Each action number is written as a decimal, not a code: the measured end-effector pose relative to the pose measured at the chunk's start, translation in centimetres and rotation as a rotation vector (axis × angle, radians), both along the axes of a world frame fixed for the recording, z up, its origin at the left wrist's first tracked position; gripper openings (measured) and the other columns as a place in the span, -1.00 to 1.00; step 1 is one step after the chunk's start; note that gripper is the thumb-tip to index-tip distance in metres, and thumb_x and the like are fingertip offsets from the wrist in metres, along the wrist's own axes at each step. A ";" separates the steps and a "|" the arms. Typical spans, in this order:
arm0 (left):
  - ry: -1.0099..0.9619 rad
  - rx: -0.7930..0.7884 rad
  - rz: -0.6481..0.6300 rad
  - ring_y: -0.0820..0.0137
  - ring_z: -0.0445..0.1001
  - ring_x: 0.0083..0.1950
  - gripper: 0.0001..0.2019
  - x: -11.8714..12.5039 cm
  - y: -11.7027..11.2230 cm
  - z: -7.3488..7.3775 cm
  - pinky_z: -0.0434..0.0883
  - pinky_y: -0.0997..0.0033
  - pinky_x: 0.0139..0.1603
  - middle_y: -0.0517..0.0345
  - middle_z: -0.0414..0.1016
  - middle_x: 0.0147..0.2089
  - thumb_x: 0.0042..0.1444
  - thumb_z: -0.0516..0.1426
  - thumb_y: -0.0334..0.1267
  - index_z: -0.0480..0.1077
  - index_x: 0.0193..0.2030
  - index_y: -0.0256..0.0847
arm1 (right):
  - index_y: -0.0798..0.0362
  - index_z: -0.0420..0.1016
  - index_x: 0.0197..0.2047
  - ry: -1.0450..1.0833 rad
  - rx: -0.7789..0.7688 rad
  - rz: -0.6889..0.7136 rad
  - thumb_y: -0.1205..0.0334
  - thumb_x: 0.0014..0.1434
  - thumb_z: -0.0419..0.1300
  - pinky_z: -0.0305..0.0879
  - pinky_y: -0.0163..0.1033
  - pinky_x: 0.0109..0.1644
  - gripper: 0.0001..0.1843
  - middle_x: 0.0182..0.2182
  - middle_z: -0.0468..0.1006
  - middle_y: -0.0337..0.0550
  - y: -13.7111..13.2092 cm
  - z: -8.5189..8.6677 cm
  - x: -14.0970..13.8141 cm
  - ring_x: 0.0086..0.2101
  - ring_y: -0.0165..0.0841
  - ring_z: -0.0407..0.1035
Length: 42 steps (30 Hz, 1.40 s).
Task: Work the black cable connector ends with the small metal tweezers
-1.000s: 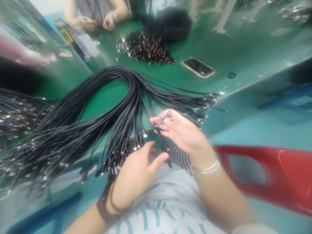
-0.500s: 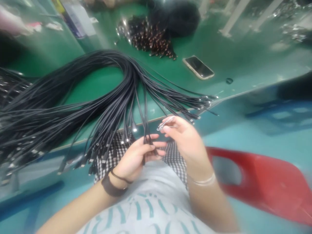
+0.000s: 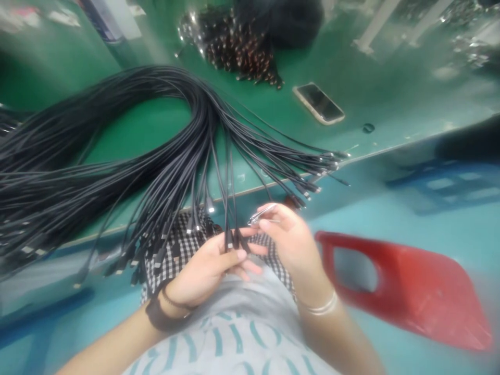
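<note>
A thick bundle of black cables (image 3: 156, 135) fans out over the green table (image 3: 390, 78), its connector ends hanging over the near edge onto my checked lap cloth (image 3: 175, 250). My left hand (image 3: 211, 265) is closed on the connector ends of a few cables (image 3: 232, 239), pinching them between thumb and fingers. My right hand (image 3: 292, 242) is closed too, holding small metal tweezers (image 3: 262, 214) just right of those ends, tips pointing up-left.
A phone (image 3: 318, 103) lies on the table at the back. Behind it sits a heap of copper-tipped cables (image 3: 238, 49). A small black ring (image 3: 368, 127) lies near the table edge. A red plastic chair (image 3: 402, 286) stands at my right.
My left hand took hold of a few cable ends and drew them toward my lap. The right hand with the tweezers came down closer. The view tilted downward.
</note>
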<state>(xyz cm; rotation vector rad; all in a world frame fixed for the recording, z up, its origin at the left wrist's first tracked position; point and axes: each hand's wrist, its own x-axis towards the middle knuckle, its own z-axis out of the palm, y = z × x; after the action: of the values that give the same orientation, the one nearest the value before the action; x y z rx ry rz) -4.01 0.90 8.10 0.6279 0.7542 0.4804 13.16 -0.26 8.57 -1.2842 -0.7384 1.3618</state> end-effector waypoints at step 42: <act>0.276 0.268 0.160 0.43 0.46 -0.45 -0.84 2.0 -1.0 -1.4 0.42 0.41 -0.29 0.11 0.57 -0.40 0.15 0.24 -0.19 0.54 -0.26 -0.25 | 0.02 0.53 -0.34 0.047 -0.122 -0.199 0.24 0.06 0.36 0.52 -0.34 -0.33 -0.90 -0.47 0.61 -0.25 -1.5 -0.6 -1.2 -0.42 -0.38 0.55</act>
<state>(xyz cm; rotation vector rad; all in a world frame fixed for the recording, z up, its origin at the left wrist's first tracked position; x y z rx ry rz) -1.98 -0.13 6.66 0.9003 1.0159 0.6571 11.99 -1.74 7.99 -1.3774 -0.4870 1.2853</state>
